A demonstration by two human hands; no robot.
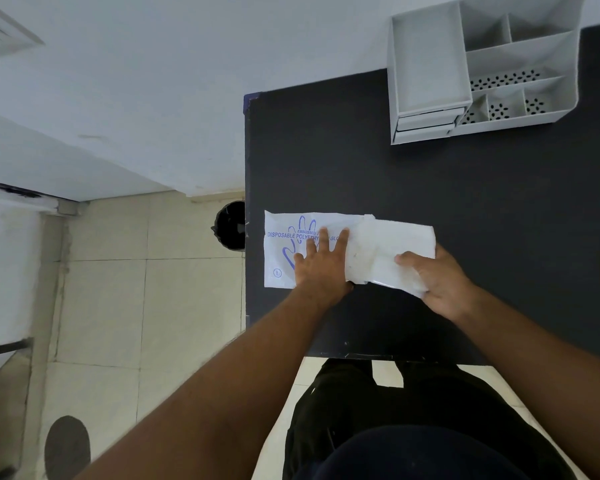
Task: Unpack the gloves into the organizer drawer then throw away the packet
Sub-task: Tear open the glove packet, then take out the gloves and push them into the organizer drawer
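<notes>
A white glove packet (281, 251) with blue print lies flat near the left edge of the black table (465, 209). My left hand (321, 263) presses flat on the packet, fingers spread. A stack of translucent white gloves (388, 247) sticks out of the packet's right end. My right hand (437, 278) grips the right end of that stack, thumb on top. The grey organizer (478, 64) stands at the far right of the table, with two shut drawers (426, 123) at its front left.
A black bin (231, 225) stands on the tiled floor just left of the table, level with the packet. The table's left edge runs close beside the packet. A white wall lies behind the table and organizer.
</notes>
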